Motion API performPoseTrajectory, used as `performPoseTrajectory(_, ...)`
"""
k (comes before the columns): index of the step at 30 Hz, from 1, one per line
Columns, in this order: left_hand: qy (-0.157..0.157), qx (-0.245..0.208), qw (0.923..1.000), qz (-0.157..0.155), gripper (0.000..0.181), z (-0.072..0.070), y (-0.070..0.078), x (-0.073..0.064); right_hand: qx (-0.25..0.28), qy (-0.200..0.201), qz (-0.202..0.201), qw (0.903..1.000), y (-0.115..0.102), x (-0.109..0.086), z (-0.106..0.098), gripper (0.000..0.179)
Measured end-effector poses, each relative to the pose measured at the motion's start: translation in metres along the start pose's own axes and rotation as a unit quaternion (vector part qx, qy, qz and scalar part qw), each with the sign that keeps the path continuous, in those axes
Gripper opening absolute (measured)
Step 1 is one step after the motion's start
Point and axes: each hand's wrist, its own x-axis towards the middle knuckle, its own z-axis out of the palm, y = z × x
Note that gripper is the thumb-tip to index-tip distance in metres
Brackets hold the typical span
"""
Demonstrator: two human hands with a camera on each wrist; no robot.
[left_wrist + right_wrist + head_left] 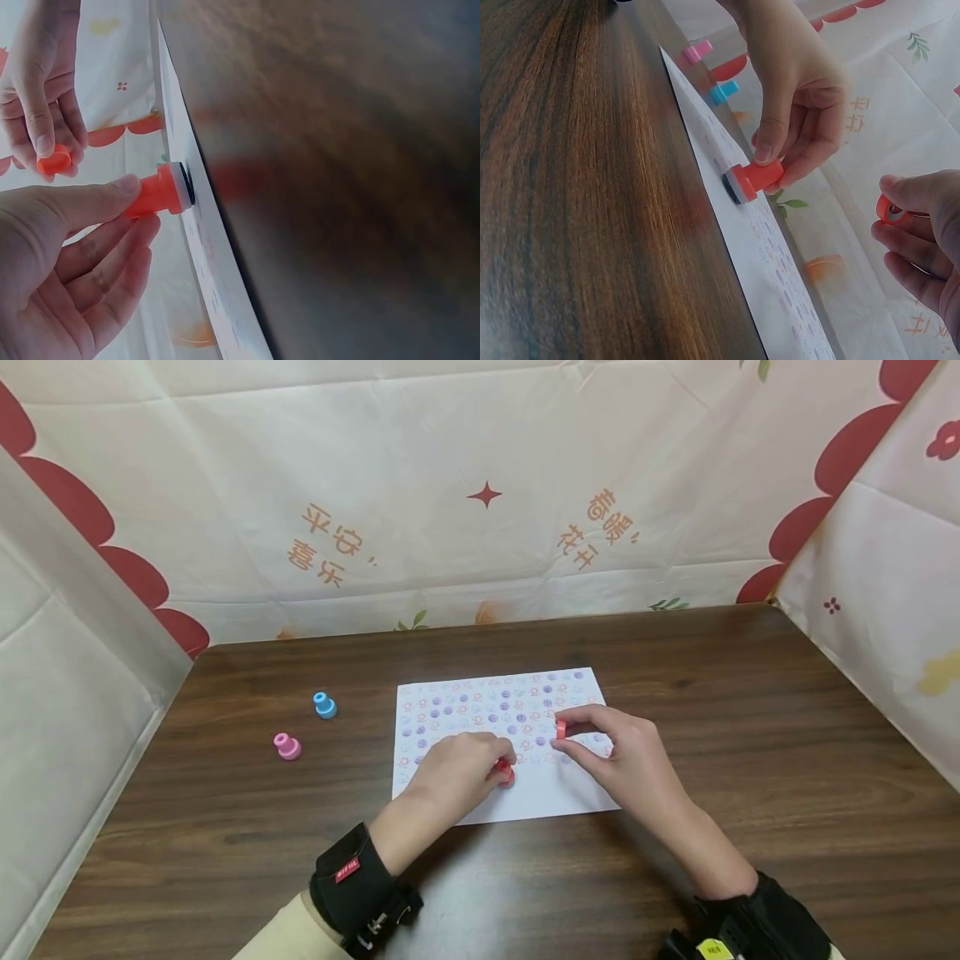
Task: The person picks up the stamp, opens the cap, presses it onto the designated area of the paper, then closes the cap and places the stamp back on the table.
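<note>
My left hand (461, 768) pinches a red stamp (160, 193) between thumb and fingers. Its dark stamping face points down, just over or touching the white paper (495, 810); I cannot tell which. Rows of small purple, red and blue prints cover the paper's upper part, while the lower strip near the stamp is white. To the right, my right hand (633, 756) holds a small red cap (890, 211) between thumb and index finger, raised above the paper. The cap's hollow inside shows in the right wrist view.
A blue stamp (325, 705) and a pink stamp (287, 746) stand on the brown wooden table (225, 827) left of the paper. Patterned white cloth (420, 460) hangs behind the table and along both sides.
</note>
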Motion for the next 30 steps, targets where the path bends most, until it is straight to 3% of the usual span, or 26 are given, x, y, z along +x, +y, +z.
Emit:
performPoseTrajectory(13,-0.027,0.036,0.999,0.005,0.016,-0.003,0.004,0.007,0.004,-0.001,-0.007,1.0,0.0,0.001,0.001,0.034)
performPoseTrajectory(30,-0.063,0.012,0.998,0.0,0.013,-0.007,0.003,0.015,-0.011,-0.008,0.001,0.9999,-0.002,-0.001,-0.003,0.034)
